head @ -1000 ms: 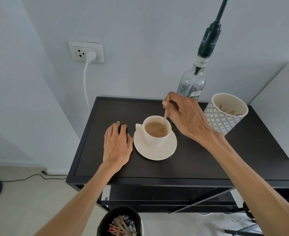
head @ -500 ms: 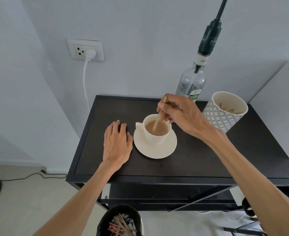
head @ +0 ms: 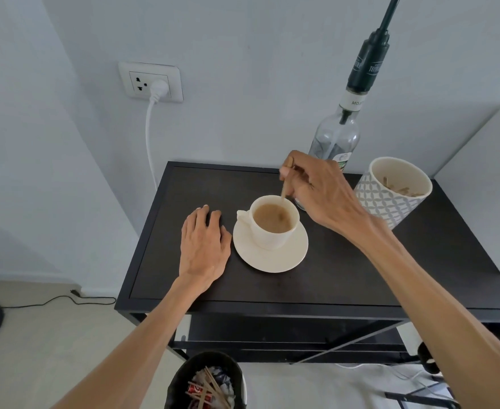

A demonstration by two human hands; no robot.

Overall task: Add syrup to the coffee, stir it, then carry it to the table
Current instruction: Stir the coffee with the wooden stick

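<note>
A: Two of three steps look reached, by my reading. On the dark rectangular wooden surface (head: 346, 261) stands the tall clear glass syrup bottle with a black pump top (head: 335, 140) at about one o'clock from the cup, upright against the wall and apart from both hands. So I judge the syrup already added, though nothing here proves it.

B: And the stirring?

A: Under way. The round cream saucer (head: 269, 259) sits near the middle of the surface, and the cream ceramic cup of milky brown coffee (head: 274, 221) stands upright on it, handle pointing to ten o'clock. The right hand (head: 322, 191) hangs over the cup's one o'clock edge, its fingers pinched narrow around the thin wooden stir stick (head: 285, 187), whose lower end dips into the coffee by the far rim.

B: The other hand?

A: The left hand (head: 203, 246) lies flat at nine o'clock, just beside the saucer, fingers spread loosely and holding nothing. Whether it touches the rim I cannot tell.

B: What remains?

A: Finishing the stir, getting rid of the stick, perhaps in the black bin of used sticks (head: 207, 382) at six o'clock on the floor, then lifting cup and saucer and carrying them off. The patterned white pot (head: 390, 196) at three o'clock plays no part now.
</note>
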